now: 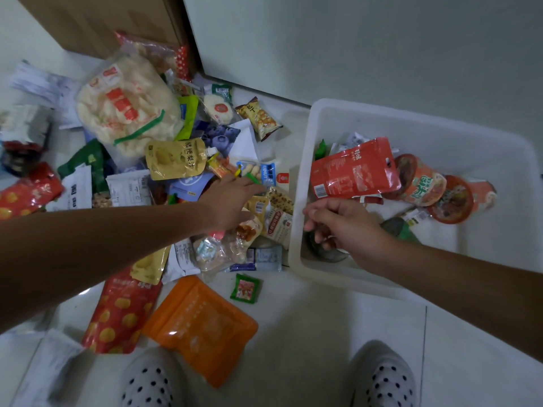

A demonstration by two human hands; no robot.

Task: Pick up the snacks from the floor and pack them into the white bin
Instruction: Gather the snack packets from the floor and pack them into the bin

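Cardboard box (pixel 97 22) stands behind the snacks (pixel 129 104), white bin (pixel 426 136) beside.

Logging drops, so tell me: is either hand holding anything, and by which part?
The right hand holds nothing, fingers loosely curled over the white plastic bin. The left hand reaches into the pile of snack packets; any grip there cannot be told.
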